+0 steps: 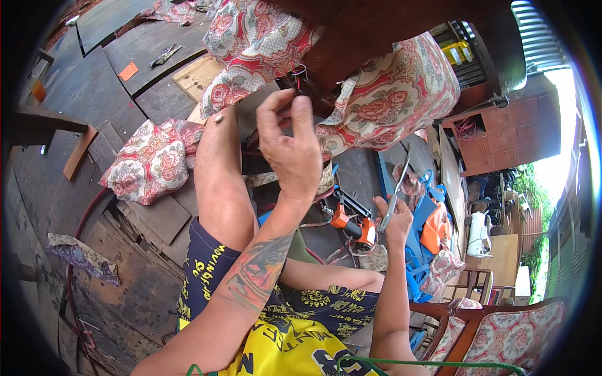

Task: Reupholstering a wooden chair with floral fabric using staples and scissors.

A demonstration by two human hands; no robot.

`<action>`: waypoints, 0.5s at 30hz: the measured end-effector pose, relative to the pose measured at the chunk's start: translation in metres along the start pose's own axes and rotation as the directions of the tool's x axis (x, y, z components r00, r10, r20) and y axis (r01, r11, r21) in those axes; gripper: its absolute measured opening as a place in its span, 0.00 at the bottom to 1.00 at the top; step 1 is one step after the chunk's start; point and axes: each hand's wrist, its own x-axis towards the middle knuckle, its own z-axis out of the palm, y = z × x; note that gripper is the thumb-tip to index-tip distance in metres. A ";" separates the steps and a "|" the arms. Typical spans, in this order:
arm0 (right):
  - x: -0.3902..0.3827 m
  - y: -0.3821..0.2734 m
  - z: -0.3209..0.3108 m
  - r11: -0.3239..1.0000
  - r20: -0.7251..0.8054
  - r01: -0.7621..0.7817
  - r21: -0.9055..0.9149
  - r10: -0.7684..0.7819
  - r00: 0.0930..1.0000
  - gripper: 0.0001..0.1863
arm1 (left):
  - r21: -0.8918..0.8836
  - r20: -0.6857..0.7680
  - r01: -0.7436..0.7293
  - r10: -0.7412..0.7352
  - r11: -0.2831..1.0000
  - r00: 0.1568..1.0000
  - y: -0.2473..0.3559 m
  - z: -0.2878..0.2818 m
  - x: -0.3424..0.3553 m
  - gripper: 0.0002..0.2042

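My left hand (291, 147) is raised in front of a dark wooden furniture frame (338, 47), its thumb and forefinger tips close together. Whatever may lie between them is hidden or too small to make out. Loose threads (300, 75) hang from the frame just beyond those fingertips. Floral fabric (395, 94) in red and cream drapes over the frame on both sides. Lower and to the right, my right hand (396, 222) is closed around a long, thin grey metal tool (399, 188), which points up and away; its exact kind is unclear.
Orange-and-black tools (351, 225) lie on the floor between my legs and right hand. Beside them is a blue and orange heap (433, 219). A floral cushion (150, 160) sits by my left knee, and a dark red hose (70, 276) curves along the left. A floral-padded chair (514, 335) stands lower right.
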 end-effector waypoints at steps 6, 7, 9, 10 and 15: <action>0.086 0.181 -0.053 0.682 -0.180 -0.215 -0.699 0.122 0.976 0.43 | 0.190 0.208 -0.227 0.187 0.955 0.960 -0.001 0.014 -0.016 0.20; 0.088 0.179 -0.057 0.673 -0.201 -0.289 -0.681 0.208 0.957 0.40 | 0.178 0.180 -0.168 0.135 0.970 0.974 -0.004 0.015 -0.018 0.23; 0.087 0.175 -0.067 0.666 -0.184 -0.393 -0.634 0.364 0.913 0.28 | 0.178 0.172 -0.166 0.136 0.970 0.976 -0.014 0.015 -0.021 0.23; 0.092 0.185 -0.080 0.662 -0.203 -0.409 -0.627 0.368 0.907 0.28 | 0.171 0.171 -0.145 0.116 0.975 0.979 -0.018 0.020 -0.028 0.23; 0.102 0.157 -0.075 0.343 0.050 -0.004 -0.939 0.149 0.988 0.23 | -0.003 0.114 -0.105 0.104 0.994 0.988 -0.021 0.024 -0.034 0.18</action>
